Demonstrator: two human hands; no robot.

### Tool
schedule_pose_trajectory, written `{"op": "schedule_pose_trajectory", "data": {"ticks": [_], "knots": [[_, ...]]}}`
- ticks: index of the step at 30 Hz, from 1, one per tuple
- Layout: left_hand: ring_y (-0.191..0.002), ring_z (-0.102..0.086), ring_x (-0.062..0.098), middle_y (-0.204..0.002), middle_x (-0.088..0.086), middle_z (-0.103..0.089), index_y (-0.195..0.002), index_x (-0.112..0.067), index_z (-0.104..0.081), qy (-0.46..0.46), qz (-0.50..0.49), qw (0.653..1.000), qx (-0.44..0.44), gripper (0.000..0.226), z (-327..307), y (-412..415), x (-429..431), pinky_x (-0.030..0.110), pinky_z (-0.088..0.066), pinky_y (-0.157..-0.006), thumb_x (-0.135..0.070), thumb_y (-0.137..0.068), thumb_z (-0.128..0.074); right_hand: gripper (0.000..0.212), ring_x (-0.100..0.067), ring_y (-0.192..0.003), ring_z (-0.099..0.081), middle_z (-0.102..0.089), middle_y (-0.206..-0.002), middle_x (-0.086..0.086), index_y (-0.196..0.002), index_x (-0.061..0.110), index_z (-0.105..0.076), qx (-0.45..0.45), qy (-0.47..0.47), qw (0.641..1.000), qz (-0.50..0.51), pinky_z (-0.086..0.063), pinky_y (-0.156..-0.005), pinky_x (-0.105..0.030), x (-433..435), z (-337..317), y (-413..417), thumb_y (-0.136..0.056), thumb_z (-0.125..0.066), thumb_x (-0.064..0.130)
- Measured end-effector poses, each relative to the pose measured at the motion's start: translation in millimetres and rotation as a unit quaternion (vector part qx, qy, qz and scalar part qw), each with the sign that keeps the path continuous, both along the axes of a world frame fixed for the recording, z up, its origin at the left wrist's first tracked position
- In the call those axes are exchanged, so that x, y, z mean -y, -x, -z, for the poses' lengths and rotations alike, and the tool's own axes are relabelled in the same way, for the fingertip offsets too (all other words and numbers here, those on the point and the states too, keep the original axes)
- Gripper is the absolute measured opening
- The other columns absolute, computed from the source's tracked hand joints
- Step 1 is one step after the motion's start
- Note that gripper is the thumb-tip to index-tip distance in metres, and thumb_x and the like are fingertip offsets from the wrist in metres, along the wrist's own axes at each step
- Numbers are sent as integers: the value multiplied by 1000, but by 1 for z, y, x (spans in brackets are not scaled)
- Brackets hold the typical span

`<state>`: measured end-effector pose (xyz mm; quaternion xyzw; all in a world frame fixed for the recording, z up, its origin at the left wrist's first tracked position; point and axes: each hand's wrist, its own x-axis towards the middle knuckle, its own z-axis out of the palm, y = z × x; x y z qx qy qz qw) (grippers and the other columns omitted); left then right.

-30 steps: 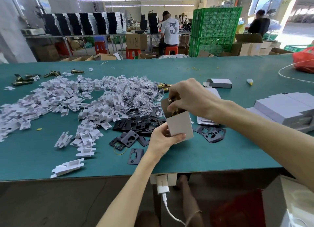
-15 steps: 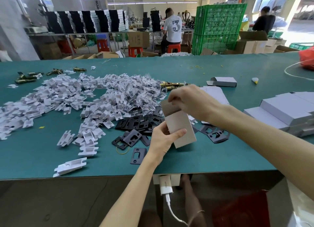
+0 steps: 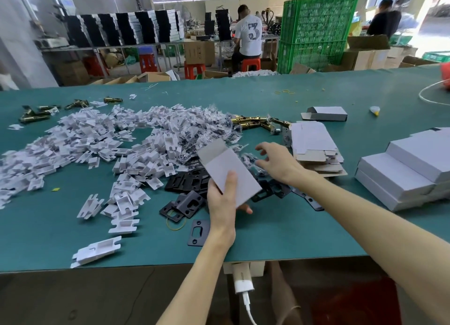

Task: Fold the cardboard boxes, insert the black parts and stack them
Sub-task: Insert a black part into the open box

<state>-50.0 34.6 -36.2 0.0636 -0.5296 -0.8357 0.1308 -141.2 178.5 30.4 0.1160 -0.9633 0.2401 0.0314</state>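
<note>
1. The left hand grips a folded white cardboard box just above the counter, thumb across its front; its top flap stands open.
2. The right hand hovers beside the box, fingers spread and holding nothing, over the black plates.
3. To do this well, I would pick one plate by its edge and slide it in flat, box mouth tilted toward the right hand (squeezing the walls would narrow the opening).
4. Plates look thin, rigid and matt, rectangular with cut-outs; the board is smooth white outside, grey-brown inside.
5. Flat blanks lie near; finished boxes sit stacked farther right.
</note>
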Motion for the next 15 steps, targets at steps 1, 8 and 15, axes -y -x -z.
{"op": "schedule_pose_trajectory", "data": {"ticks": [1,8,15], "knots": [[-70,-69,20,-86,4,-69,-121,-15,-59,14,9,1000,-7,32,0,-1,-1,32,-52,-43,-35,-99,-70,46,-31,-122,-56,-58,-135,-15,-143,9,-51,-4,1,1000,1,-44,-107,-44,5,5,4,-100,-62,21],[-85,-74,20,-95,0,-75,-113,-18,-65,54,33,998,-24,36,-3,-2,-5,36,-60,-57,-38,-86,-78,12,-37,-107,-57,-63,-112,-16,-95,9,-57,3,-31,999,-9,-49,-87,-45,27,21,20,-99,-54,19],[-97,-74,18,-104,0,-78,-115,-19,-67,46,25,998,-34,38,-3,-2,-4,33,-63,-78,-15,-83,-87,25,-33,-114,-54,-56,-123,-14,-124,8,-64,-4,-44,999,14,-48,-97,-44,13,21,15,-101,-55,14]]}}
